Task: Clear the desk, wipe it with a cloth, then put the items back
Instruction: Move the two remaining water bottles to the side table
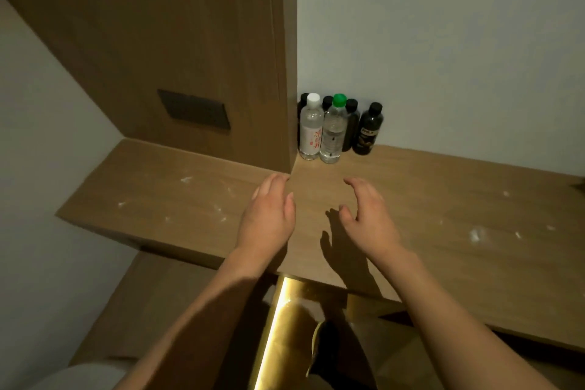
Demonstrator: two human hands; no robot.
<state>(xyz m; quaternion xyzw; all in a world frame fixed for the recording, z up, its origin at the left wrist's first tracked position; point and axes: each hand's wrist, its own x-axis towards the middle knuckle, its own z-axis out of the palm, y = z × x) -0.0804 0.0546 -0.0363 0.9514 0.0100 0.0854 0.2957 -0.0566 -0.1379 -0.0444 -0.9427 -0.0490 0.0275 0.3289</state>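
Wood-grain desk [427,209], dusty white smears; left hand [269,212] and right hand [368,215] hover, fingers loosely spread, empty.

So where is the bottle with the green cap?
The green-capped bottle stands at the desk's back corner, between the white-capped bottle and black bottles, beyond both hands.

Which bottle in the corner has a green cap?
The clear bottle with the green cap, second from the left in the front row. The clear bottle beside it has a white cap; the dark bottles, like the right-hand one, have black caps.
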